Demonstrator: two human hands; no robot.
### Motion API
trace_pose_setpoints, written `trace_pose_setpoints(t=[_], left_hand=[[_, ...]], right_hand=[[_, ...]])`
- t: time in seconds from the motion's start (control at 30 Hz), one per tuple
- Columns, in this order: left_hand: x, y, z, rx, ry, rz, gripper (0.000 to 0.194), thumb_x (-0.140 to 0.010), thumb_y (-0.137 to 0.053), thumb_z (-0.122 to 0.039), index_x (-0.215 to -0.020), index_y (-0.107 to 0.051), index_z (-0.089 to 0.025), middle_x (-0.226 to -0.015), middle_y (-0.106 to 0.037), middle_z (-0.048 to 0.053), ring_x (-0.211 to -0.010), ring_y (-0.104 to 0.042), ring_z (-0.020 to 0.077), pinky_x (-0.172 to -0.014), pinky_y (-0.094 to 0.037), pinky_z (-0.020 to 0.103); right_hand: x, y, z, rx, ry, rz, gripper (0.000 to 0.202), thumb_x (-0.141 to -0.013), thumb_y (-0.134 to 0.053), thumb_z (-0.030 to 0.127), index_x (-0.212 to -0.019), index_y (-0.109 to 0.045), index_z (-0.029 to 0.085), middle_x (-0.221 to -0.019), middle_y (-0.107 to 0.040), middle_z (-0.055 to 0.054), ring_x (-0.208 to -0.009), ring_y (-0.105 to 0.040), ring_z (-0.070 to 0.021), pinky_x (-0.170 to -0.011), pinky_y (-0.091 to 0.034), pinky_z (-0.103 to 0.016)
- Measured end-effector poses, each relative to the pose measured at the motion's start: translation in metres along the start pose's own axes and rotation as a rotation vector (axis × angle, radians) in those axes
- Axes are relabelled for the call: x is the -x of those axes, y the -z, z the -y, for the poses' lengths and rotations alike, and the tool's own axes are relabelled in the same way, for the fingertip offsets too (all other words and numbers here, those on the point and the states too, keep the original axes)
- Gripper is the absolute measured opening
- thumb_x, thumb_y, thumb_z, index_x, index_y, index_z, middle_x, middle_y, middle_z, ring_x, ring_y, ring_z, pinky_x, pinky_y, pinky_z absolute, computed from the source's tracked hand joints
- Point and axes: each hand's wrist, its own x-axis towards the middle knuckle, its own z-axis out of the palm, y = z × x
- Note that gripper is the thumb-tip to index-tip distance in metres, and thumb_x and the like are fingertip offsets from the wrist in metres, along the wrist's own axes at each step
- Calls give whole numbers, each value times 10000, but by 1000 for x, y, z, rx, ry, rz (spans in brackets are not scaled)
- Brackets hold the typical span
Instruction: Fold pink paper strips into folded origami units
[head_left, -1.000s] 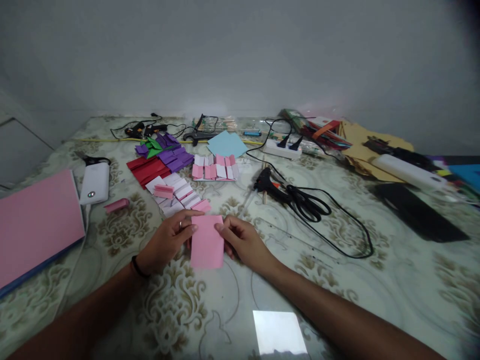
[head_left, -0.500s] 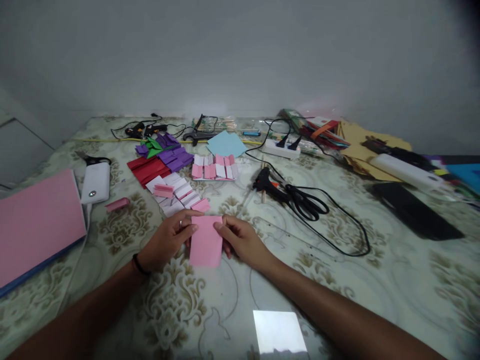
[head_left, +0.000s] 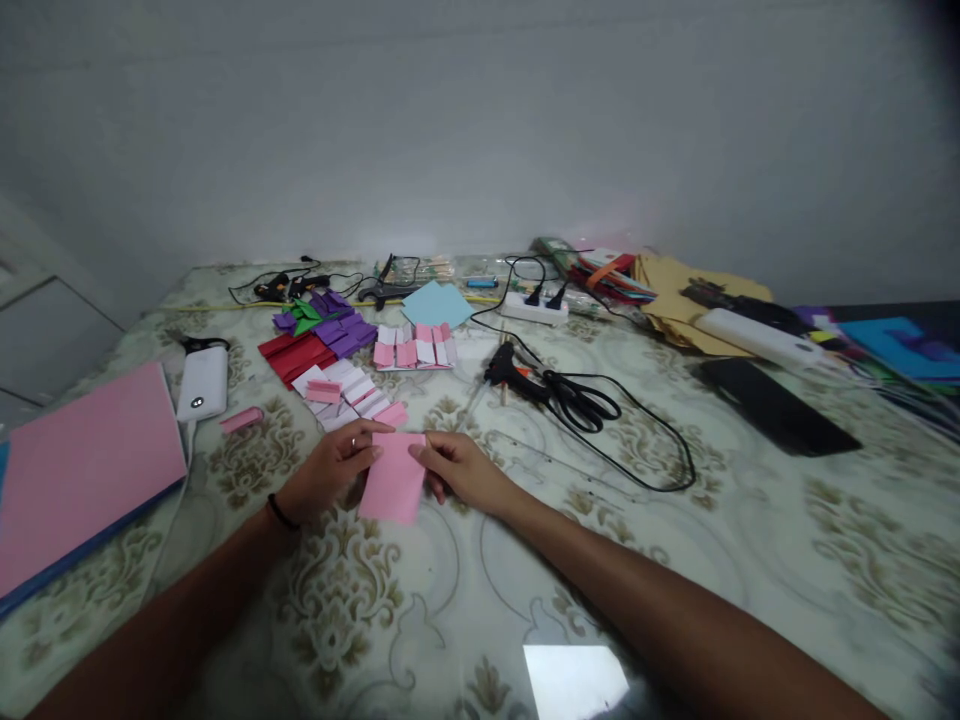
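The person's left hand (head_left: 330,470) and right hand (head_left: 459,470) are pinching the upper sides of a plain pink paper (head_left: 394,482), a small four-sided sheet, thumbs lying on its face, over the middle of the table. The pale table covering (head_left: 480,630) is showing brownish scrollwork and a bright white patch (head_left: 576,680), while a bare grey wall (head_left: 480,140) is rising behind.

Place: craft workspace
Held: pink paper (head_left: 394,485)
Surface (head_left: 750,570) centre: glue gun (head_left: 517,381)
Toward back edge: folded papers (head_left: 346,334), power strip (head_left: 533,312)
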Motion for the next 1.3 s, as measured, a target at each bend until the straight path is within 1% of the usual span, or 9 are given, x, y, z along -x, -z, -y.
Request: trace_pose_setpoints(t=[0.17, 0.3, 0.53, 0.63, 0.73, 0.93, 1.1, 1.23, 1.3], left_hand=[[1, -1, -1, -9, -5, -36, 438, -895, -654, -399, -1244, -644, -135, -781, -643, 9, -742, -563, 138, -687, -438, 234], [1, -2, -3, -10, 21, -40, 463, -900, -645, -421, -1260, -628, -130, -705, -587, -11, -700, -539, 141, -636, -418, 228], [4, -6, -6, -114, -6, -64, 401, -920, -613, -401, -1235, -644, -154, -660, -481, -55, -636, -442, 111, -605, -360, 212], [5, -7, -8, -115, -9, -69, 409, -919, -608, -409, -1232, -656, -150, -689, -522, -37, -654, -464, 121, -613, -374, 223], [6, -9, -11, -115, -14, -77, 408, -905, -616, -419, -1196, -687, -142, -753, -595, 0, -714, -522, 144, -652, -414, 239], [5, -11, -15, -185, -11, -105, 398, -907, -604, -399, -1205, -696, -152, -677, -558, -28, -632, -483, 125, -602, -383, 229], [5, -11, -13, -173, -6, -102, 385, -921, -600, -377, -1210, -693, -141, -730, -607, -1, -709, -546, 150, -661, -425, 238], [4, -9, -9, -165, -19, -118, 376, -925, -601, -389, -1205, -700, -159, -869, -671, 30, -797, -584, 168, -717, -449, 246], [4, -8, -7, -168, -17, -121, 390, -931, -595, -395, -1226, -692, -159, -864, -670, 26, -778, -575, 162, -704, -441, 242]], right_hand=[[-1, -1, -2, -21, 18, -7, 499, -945, -518, 633, -739, -545, 180, -497, -492, 69, -399, -464, -69, -431, -355, -170], [-2, -1, -2, -39, 13, -17, 514, -940, -526, 629, -697, -544, 176, -485, -496, 62, -394, -481, -75, -421, -360, -172], [0, -3, 3, -19, -9, -55, 516, -961, -491, 624, -692, -533, 186, -478, -491, 65, -377, -485, -82, -405, -367, -180], [0, -3, 1, -16, -11, -58, 521, -955, -492, 638, -693, -528, 189, -484, -501, 62, -378, -491, -87, -406, -386, -187], [0, -4, 1, -3, -12, -58, 530, -956, -487, 640, -680, -515, 189, -473, -500, 64, -366, -477, -81, -407, -367, -185], [1, -6, 1, 4, -11, -91, 499, -989, -450, 602, -716, -525, 192, -471, -524, 63, -373, -499, -87, -424, -367, -190], [2, -8, 1, 46, -14, -133, 482, -998, -451, 574, -707, -513, 196, -477, -537, 60, -377, -512, -88, -423, -378, -188], [2, -8, 2, 74, -22, -122, 477, -999, -445, 580, -741, -547, 192, -477, -528, 63, -373, -508, -90, -417, -375, -186], [2, -8, 2, 80, -27, -110, 474, -998, -445, 583, -764, -566, 189, -472, -522, 64, -370, -501, -91, -414, -369, -185]])
